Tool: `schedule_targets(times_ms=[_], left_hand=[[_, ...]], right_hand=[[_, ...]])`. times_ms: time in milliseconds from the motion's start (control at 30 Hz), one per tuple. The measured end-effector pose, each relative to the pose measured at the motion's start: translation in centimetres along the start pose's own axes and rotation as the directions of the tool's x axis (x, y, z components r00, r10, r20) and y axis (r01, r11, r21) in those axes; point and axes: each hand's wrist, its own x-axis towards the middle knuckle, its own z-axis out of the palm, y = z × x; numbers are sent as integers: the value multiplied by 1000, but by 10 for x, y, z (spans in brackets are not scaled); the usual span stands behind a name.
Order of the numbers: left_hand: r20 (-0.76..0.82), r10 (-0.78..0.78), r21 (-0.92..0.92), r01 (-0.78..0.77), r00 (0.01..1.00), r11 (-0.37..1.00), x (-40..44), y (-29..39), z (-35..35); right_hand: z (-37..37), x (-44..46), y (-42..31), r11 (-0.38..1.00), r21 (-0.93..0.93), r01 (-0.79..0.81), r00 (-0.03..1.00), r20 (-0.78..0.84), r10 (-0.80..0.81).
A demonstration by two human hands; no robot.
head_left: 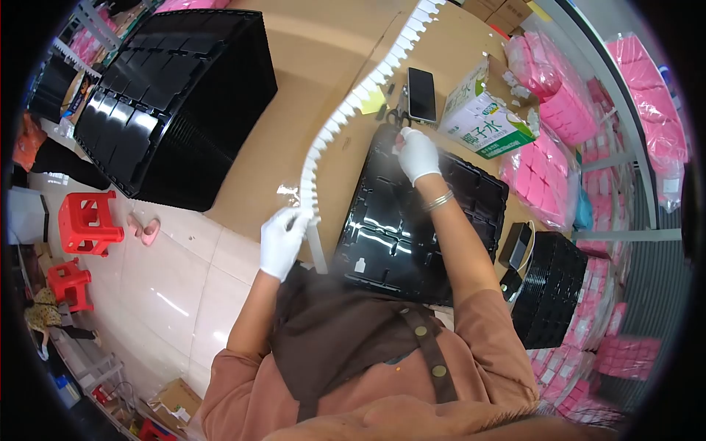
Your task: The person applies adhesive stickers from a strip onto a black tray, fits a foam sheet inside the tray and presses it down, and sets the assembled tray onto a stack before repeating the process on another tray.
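My left hand (284,242), in a white glove, pinches the near part of a long white strip (329,131) with toothed edges, which curves away over the brown table to the far edge. My right hand (418,156), also gloved, is closed over the far end of a black plastic tray (393,213); what its fingers hold, if anything, is too small to make out. Just beyond its fingertips lie scissors (395,117). A small white tag-shaped piece (360,264) rests on the tray near its front left corner.
A tall stack of black trays (198,110) stands at the left. Beyond my right hand lie a phone (421,94) and a white-green carton (485,117). Pink packs (540,173) and more black trays (548,294) are at the right. Red stools (90,223) and a person (45,316) are at the far left.
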Motion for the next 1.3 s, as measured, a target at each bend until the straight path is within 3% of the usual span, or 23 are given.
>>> schedule_targets(times_ms=[33, 167, 233, 267, 333, 467, 533, 567, 667, 700, 800, 833, 933, 1033, 1267, 1300], left_hand=[[2, -47, 64, 47, 999, 997, 8, -10, 0], [-24, 53, 561, -30, 998, 827, 0, -17, 5], [-139, 287, 665, -126, 948, 736, -12, -17, 5], [-176, 396, 718, -158, 901, 678, -19, -18, 4], [-130, 399, 653, -224, 908, 723, -29, -20, 5], [39, 340, 426, -324, 939, 845, -36, -34, 23], [54, 345, 363, -340, 937, 868, -36, -41, 38], [60, 340, 345, -339, 939, 875, -39, -40, 44], [61, 324, 341, -324, 944, 882, -43, -40, 58], [52, 344, 349, -340, 937, 873, -43, -42, 61], [32, 395, 354, -380, 918, 855, -42, -48, 68], [26, 401, 350, -384, 916, 854, -42, -49, 68], [22, 393, 348, -375, 919, 859, -42, -50, 67], [-2, 417, 350, -390, 909, 852, -41, -55, 66], [-18, 443, 363, -407, 896, 838, -41, -58, 68], [-12, 432, 364, -399, 902, 842, -43, -58, 67]], right_hand=[[5, -1, 1, 1000, -7, 1, 1000, -31, -2], [14, -4, 18, 976, 206, 69, 985, -169, -34], [-13, -24, -1, 949, 310, 49, 973, -228, 24], [-27, -43, -13, 925, 380, -9, 991, -123, 60], [-43, -92, -38, 858, 494, -144, 989, 98, 110], [-25, -184, -66, 930, 362, -70, 942, 331, -58], [-2, -203, -65, 964, 257, 74, 955, 260, -142], [-1, -208, -67, 983, 165, 80, 943, 308, -128], [-13, -214, -74, 971, 154, 185, 850, 470, -237], [-6, -217, -70, 960, 263, 96, 878, 431, -206], [-1, -218, -65, 971, 228, 78, 972, 200, -125], [-1, -218, -65, 971, 197, 132, 969, 181, -169], [-7, -215, -63, 952, 304, 45, 869, 459, -188], [-2, -217, -65, 927, 359, -106, 950, 311, -12], [5, -222, -72, 982, 135, 129, 958, 237, -159], [10, -221, -66, 968, 211, 138, 956, 227, -186]])
